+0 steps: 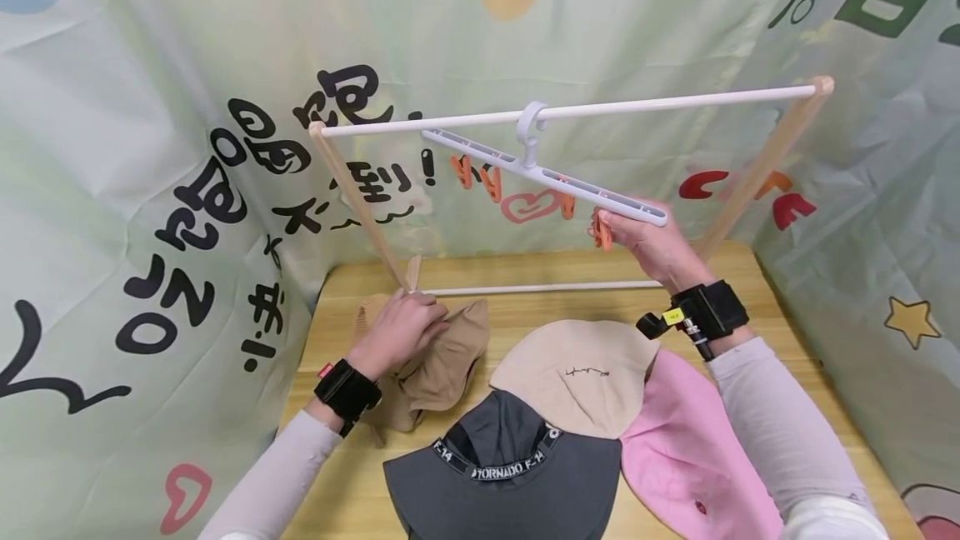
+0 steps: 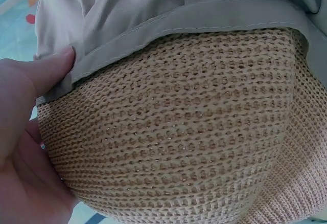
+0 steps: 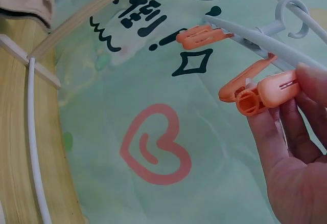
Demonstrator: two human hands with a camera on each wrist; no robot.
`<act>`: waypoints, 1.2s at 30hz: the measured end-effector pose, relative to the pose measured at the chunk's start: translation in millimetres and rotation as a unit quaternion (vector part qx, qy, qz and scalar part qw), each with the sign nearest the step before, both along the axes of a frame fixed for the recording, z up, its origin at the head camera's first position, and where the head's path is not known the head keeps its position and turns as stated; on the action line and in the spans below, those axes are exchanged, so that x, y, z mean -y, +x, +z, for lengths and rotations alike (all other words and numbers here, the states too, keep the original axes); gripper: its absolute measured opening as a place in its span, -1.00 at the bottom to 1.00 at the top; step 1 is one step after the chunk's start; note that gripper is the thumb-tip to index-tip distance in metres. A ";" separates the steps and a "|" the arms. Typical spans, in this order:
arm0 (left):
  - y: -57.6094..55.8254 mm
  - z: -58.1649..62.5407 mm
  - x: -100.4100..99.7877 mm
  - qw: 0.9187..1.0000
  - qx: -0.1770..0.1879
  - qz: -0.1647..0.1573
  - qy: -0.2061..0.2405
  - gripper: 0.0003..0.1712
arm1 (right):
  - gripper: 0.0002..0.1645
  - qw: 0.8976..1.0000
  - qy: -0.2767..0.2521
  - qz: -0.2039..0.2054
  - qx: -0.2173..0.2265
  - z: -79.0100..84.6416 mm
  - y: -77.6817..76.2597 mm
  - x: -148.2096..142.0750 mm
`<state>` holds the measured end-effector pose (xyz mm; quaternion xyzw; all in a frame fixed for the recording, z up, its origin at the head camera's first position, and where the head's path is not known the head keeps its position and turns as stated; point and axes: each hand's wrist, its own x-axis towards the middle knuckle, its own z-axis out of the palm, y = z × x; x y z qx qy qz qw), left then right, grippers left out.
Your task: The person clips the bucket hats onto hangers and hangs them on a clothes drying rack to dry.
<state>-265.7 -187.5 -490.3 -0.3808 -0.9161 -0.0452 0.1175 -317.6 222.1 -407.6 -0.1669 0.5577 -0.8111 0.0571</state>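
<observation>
My left hand (image 1: 401,330) grips a brown hat (image 1: 450,348) at the left of the table. In the left wrist view its thumb presses the smooth fabric edge (image 2: 163,27) over a tan open-knit part (image 2: 173,121); the fingers behind are partly hidden. Up at the right, my right hand (image 1: 660,248) pinches an orange clothes peg (image 3: 278,88) close under the near end of a pale hanger (image 1: 592,188). By its hook, the hanger hangs from a white rod (image 1: 675,103), tilted down toward my right hand. Other orange pegs (image 1: 491,183) dangle along it.
A cream bucket hat (image 1: 577,382), a dark grey hat (image 1: 517,494) with lettered tape and a pink hat (image 1: 690,448) lie overlapping on the wooden table (image 1: 337,457). Wooden uprights (image 1: 765,169) carry the rod; a lower white bar (image 1: 540,287) runs behind the hats. Printed cloth (image 1: 660,32) surrounds the table.
</observation>
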 end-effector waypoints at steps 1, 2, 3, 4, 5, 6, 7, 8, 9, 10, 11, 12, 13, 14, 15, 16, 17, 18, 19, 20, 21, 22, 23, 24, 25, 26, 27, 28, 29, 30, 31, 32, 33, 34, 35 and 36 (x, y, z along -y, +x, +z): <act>-0.6 1.9 -1.7 1.000 -0.001 -0.002 0.002 -0.86 | -0.71 1.000 0.000 -0.002 0.001 -0.1 0.2 0.1; -1.1 4.1 -3.5 1.000 -0.003 -0.003 0.002 -0.86 | -0.71 1.000 -0.001 -0.003 0.002 -0.1 0.5 0.3; -1.7 6.5 -5.5 1.000 -0.004 -0.003 0.003 -0.85 | -0.72 1.000 -0.002 -0.004 0.003 0.0 0.7 0.5; -2.2 9.4 -7.5 1.000 -0.003 -0.001 0.005 -0.85 | -0.72 1.000 -0.002 -0.005 0.005 0.2 0.9 0.8; -2.5 12.6 -9.6 1.000 -0.004 -0.001 0.007 -0.85 | -0.73 1.000 -0.002 -0.006 0.005 0.1 0.7 1.2; -2.9 15.9 -11.7 1.000 -0.006 -0.001 0.009 -0.85 | -0.74 1.000 -0.002 -0.008 0.006 0.0 0.6 1.7; -3.3 19.3 -14.2 1.000 -0.009 -0.002 0.013 -0.85 | -0.74 1.000 -0.003 -0.011 0.007 -0.4 0.3 2.3; -3.9 22.9 -16.9 1.000 -0.013 -0.002 0.016 -0.85 | -0.75 1.000 -0.003 -0.013 0.006 -0.8 0.0 3.0; -4.4 26.3 -19.6 1.000 -0.017 -0.005 0.020 -0.86 | -0.77 1.000 -0.002 -0.016 0.006 -1.6 -0.4 3.6; -4.8 29.5 -22.4 0.999 -0.022 -0.007 0.023 -0.87 | -0.78 1.000 -0.005 -0.017 0.005 -2.5 -0.7 4.2; -5.2 32.5 -25.5 0.999 -0.030 -0.011 0.026 -0.87 | -0.78 1.000 -0.005 -0.017 0.003 -3.7 -1.0 4.6; -5.8 34.8 -28.8 0.999 -0.036 -0.014 0.029 -0.87 | -0.78 1.000 -0.006 -0.017 0.003 -4.6 -1.1 5.1; -6.4 37.3 -32.3 0.999 -0.041 -0.017 0.029 -0.87 | -0.78 1.000 -0.006 -0.018 0.002 -5.4 -1.0 5.6; -6.9 39.8 -35.7 0.999 -0.042 -0.020 0.028 -0.86 | -0.79 1.000 -0.005 -0.018 -0.002 -5.9 -0.8 6.1; -7.3 41.7 -39.0 0.999 -0.041 -0.023 0.027 -0.85 | -0.78 1.000 -0.005 -0.018 -0.005 -6.2 -0.5 6.6; -7.8 43.5 -42.2 0.999 -0.040 -0.025 0.025 -0.84 | -0.78 1.000 -0.007 -0.018 -0.006 -6.3 -0.3 7.1; -8.2 45.1 -45.5 0.999 -0.037 -0.028 0.024 -0.83 | -0.79 1.000 -0.006 -0.020 -0.008 -6.3 -0.1 7.8; -8.7 46.6 -48.7 0.999 -0.033 -0.030 0.023 -0.82 | -0.80 1.000 -0.007 -0.021 -0.008 -6.2 0.1 8.6; -9.3 47.9 -51.8 0.999 -0.030 -0.031 0.023 -0.81 | -0.80 1.000 -0.008 -0.020 -0.010 -5.9 0.2 9.4; -9.8 49.1 -54.8 0.999 -0.028 -0.032 0.023 -0.82 | -0.80 1.000 -0.007 -0.019 -0.011 -5.9 0.3 10.0; -10.1 50.2 -57.8 0.999 -0.028 -0.033 0.023 -0.82 | -0.80 1.000 -0.008 -0.019 -0.011 -5.9 0.3 10.6; -10.4 51.5 -60.8 0.999 -0.029 -0.034 0.021 -0.83 | -0.80 1.000 -0.009 -0.019 -0.011 -6.1 0.4 11.2; -10.7 52.6 -63.7 0.999 -0.031 -0.035 0.020 -0.83 | -0.80 1.000 -0.008 -0.019 -0.012 -6.4 0.4 11.6; -10.9 53.7 -66.7 0.999 -0.034 -0.037 0.018 -0.83 | -0.80 1.000 -0.007 -0.019 -0.012 -6.8 0.4 12.1; -11.1 54.8 -69.7 0.998 -0.038 -0.039 0.016 -0.83 | -0.80 1.000 -0.006 -0.019 -0.013 -7.3 0.2 12.4; -11.3 56.0 -72.6 0.998 -0.042 -0.041 0.012 -0.83 | -0.81 1.000 -0.006 -0.021 -0.011 -7.9 0.1 12.7; -11.7 57.0 -75.6 0.998 -0.046 -0.044 0.010 -0.82 | -0.82 1.000 -0.007 -0.023 -0.010 -8.4 -0.1 13.0; -12.3 57.8 -78.5 0.998 -0.051 -0.046 0.008 -0.82 | -0.83 1.000 -0.007 -0.025 -0.010 -8.8 -0.2 13.5; -12.8 58.5 -81.2 0.997 -0.055 -0.049 0.006 -0.82 | -0.83 1.000 -0.008 -0.026 -0.010 -9.5 -0.4 13.7; -13.3 59.2 -83.8 0.997 -0.058 -0.052 0.005 -0.82 | -0.83 1.000 -0.008 -0.026 -0.009 -9.9 -0.4 14.1; -14.1 59.8 -86.3 0.997 -0.061 -0.054 0.003 -0.83 | -0.83 1.000 -0.009 -0.026 -0.009 -10.3 -0.3 14.4; -14.7 60.2 -88.7 0.996 -0.064 -0.056 0.002 -0.83 | -0.83 1.000 -0.008 -0.027 -0.009 -10.6 0.0 14.9; -15.3 60.7 -91.0 0.996 -0.065 -0.057 0.001 -0.84 | -0.83 1.000 -0.006 -0.027 -0.010 -10.8 0.6 15.3; -15.9 61.2 -93.2 0.996 -0.065 -0.058 0.000 -0.84 | -0.83 1.000 -0.005 -0.027 -0.011 -10.9 1.0 15.7; -16.7 61.7 -95.4 0.996 -0.063 -0.059 -0.001 -0.85 | -0.82 1.000 -0.005 -0.027 -0.010 -11.2 1.3 16.1; -17.6 61.9 -97.6 0.996 -0.063 -0.059 -0.003 -0.85 | -0.82 1.000 -0.005 -0.027 -0.009 -11.3 1.6 16.7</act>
